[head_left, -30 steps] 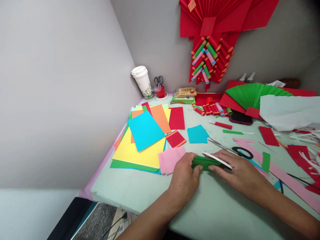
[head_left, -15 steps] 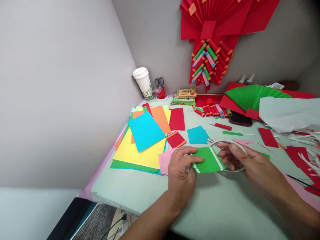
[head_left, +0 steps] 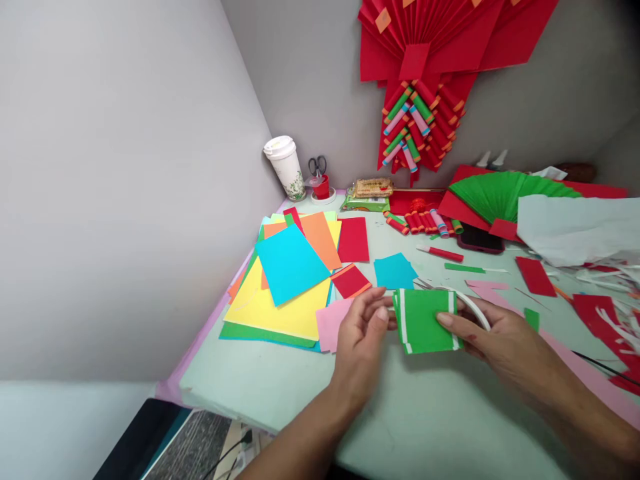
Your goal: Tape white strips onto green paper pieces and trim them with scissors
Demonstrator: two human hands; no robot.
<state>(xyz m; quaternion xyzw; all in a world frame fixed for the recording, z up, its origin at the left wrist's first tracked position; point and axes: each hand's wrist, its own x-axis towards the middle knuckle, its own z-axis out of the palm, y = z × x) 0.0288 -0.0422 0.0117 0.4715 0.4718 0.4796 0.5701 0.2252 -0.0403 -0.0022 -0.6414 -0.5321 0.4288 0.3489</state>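
A small green paper rectangle (head_left: 425,320) with white strips along its left and right edges is held just above the pale green table (head_left: 440,413). My right hand (head_left: 493,337) pinches its right edge and also holds a white ring of tape (head_left: 479,311). My left hand (head_left: 361,343) pinches at the paper's left edge, fingers curled. A pink paper square (head_left: 334,322) lies under my left hand.
A stack of coloured sheets (head_left: 293,280) lies to the left. Scissors (head_left: 425,284) peek out behind the green paper. Beyond are a cyan square (head_left: 395,271), red paper rolls (head_left: 425,221), a phone (head_left: 481,238), a green fan (head_left: 505,191), a white cup (head_left: 285,167) and red scraps at right.
The green paper, rolled up and pressed on the table a second ago, is now unrolled and lifted flat between both hands. The tape ring has come up in my right hand.
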